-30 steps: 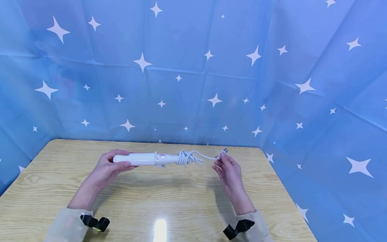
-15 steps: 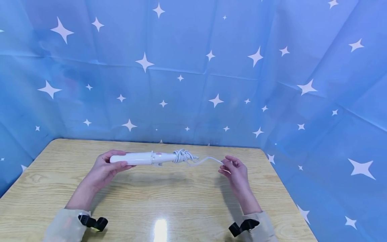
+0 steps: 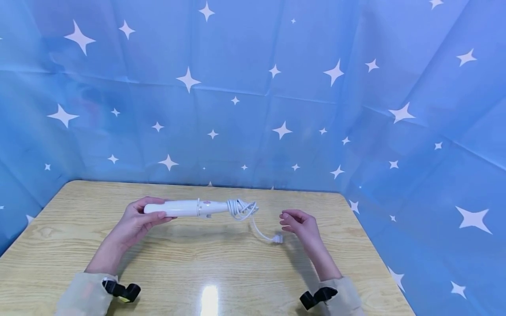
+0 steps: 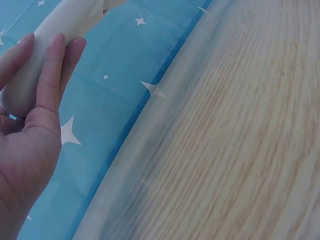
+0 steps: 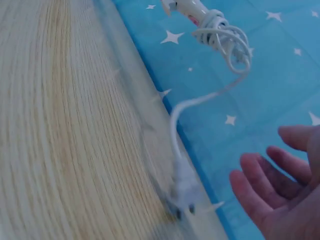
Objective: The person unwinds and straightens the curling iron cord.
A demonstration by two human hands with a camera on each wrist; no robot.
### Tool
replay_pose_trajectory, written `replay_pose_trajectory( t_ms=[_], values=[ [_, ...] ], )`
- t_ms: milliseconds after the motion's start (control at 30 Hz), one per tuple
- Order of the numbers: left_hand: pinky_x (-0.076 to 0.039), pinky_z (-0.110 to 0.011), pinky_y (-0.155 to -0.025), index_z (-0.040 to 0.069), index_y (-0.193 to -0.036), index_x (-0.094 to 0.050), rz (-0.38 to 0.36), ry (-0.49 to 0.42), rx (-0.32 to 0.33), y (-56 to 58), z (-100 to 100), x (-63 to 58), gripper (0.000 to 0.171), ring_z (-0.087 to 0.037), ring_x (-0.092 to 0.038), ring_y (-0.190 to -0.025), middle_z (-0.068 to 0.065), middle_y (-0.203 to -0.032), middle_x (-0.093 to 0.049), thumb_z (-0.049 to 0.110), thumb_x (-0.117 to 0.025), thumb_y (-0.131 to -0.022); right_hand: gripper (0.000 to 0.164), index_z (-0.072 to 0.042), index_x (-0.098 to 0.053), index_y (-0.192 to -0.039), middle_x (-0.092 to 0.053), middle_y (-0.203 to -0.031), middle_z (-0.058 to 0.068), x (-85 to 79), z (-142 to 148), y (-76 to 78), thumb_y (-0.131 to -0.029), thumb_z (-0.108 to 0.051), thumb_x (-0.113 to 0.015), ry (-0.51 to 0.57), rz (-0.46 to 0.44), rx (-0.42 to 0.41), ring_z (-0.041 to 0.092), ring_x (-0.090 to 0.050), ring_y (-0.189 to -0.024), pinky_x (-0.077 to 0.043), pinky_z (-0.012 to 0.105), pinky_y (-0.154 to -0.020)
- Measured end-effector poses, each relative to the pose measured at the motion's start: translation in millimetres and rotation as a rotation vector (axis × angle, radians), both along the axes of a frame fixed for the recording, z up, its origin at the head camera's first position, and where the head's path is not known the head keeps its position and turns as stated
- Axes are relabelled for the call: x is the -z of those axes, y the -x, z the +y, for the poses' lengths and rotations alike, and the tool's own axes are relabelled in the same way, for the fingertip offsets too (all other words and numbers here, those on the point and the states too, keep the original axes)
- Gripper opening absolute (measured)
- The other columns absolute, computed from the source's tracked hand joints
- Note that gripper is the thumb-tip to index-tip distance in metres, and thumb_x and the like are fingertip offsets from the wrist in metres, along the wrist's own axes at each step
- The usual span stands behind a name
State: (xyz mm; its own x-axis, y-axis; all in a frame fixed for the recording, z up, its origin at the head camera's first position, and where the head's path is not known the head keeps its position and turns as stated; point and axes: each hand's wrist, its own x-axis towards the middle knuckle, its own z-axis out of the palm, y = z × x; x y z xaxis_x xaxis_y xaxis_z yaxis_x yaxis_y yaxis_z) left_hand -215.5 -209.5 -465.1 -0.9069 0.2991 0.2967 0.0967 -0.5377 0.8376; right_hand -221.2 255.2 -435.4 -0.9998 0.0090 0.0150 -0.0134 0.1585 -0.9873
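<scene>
A white curling iron [image 3: 179, 208], as it looks, is held level over the table by its thick barrel end, gripped between the thumb and fingers of my left hand [image 3: 136, 221]. In the left wrist view, those fingers [image 4: 49, 75] lie curled about the barrel. A white cord [image 3: 239, 208] is wound in loops round the thin end of the handle. Its loose end droops to a white plug [image 3: 277, 238], whose prongs show in the right wrist view. My right hand [image 3: 302, 226] is to the right of the plug, apart from it, fingers loosely bent and holding nothing.
Beneath both hands is a light wood-grain table [image 3: 221, 267] with a glossy surface. Behind it and along the sides hangs a blue cloth [image 3: 245, 114] with white stars. Each wrist carries a small black camera on a strap.
My right hand has let go of the plug end after drawing it rightward. The plug has dropped and swung left below the hand. The left hand stays nearly still with the curling iron.
</scene>
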Motion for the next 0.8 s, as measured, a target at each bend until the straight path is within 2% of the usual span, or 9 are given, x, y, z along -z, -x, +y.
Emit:
replay_pose_trajectory(
  t_ms=[100, 300, 500, 600, 800],
  values=[
    [-0.059, -0.042, -0.093, 0.004, -0.117, -0.075, -0.002, 0.001, 0.005, -0.4, -0.6, 0.5, 0.044, -0.029, -0.066, -0.111, -0.011, -0.126, -0.059, -0.025, -0.051, -0.094, 0.029, 0.013, -0.064, -0.122, -0.069, -0.114, 0.027, -0.6, -5.0, 1.3, -0.1, -0.004, -0.066, -0.049, 0.058, -0.019, 0.027, -0.073, -0.094, -0.065, 0.032, -0.082],
    [-0.06, -0.042, -0.092, 0.005, -0.116, -0.076, -0.012, -0.005, 0.003, -1.5, -1.5, -0.5, 0.045, -0.029, -0.067, -0.111, -0.011, -0.125, -0.062, -0.025, -0.051, -0.093, 0.029, 0.01, -0.066, -0.124, -0.069, -0.117, 0.027, -1.5, -17.4, 5.7, -0.099, -0.004, -0.068, -0.072, 0.082, -0.1, 0.018, -0.072, -0.093, -0.064, 0.032, -0.083],
    [-0.059, -0.044, -0.094, 0.005, -0.116, -0.076, -0.007, 0.004, 0.006, -2.1, -0.9, -1.0, 0.045, -0.027, -0.063, -0.114, -0.011, -0.127, -0.062, -0.025, -0.052, -0.093, 0.031, 0.008, -0.064, -0.129, -0.068, -0.121, 0.025, -0.3, -30.5, 11.1, -0.101, -0.006, -0.066, -0.069, 0.108, -0.166, 0.029, -0.07, -0.104, -0.063, 0.035, -0.089],
    [-0.059, -0.045, -0.094, 0.005, -0.116, -0.076, 0.002, 0.002, 0.015, -2.2, -0.8, -0.8, 0.045, -0.028, -0.064, -0.115, -0.012, -0.127, -0.064, -0.025, -0.051, -0.093, 0.032, 0.011, -0.062, -0.13, -0.067, -0.124, 0.027, 2.6, -37.1, 14.8, -0.103, -0.006, -0.063, -0.036, 0.134, -0.196, 0.029, -0.07, -0.108, -0.062, 0.038, -0.093],
    [-0.059, -0.045, -0.095, 0.007, -0.115, -0.076, 0.009, 0.006, 0.029, -2.6, -1.1, 0.1, 0.045, -0.027, -0.063, -0.116, -0.011, -0.126, -0.067, -0.025, -0.052, -0.093, 0.034, 0.015, -0.054, -0.135, -0.063, -0.128, 0.03, 8.8, -48.0, 22.7, -0.107, -0.004, -0.051, 0.073, 0.116, -0.22, 0.014, -0.069, -0.105, -0.058, 0.045, -0.1]
  ],
)
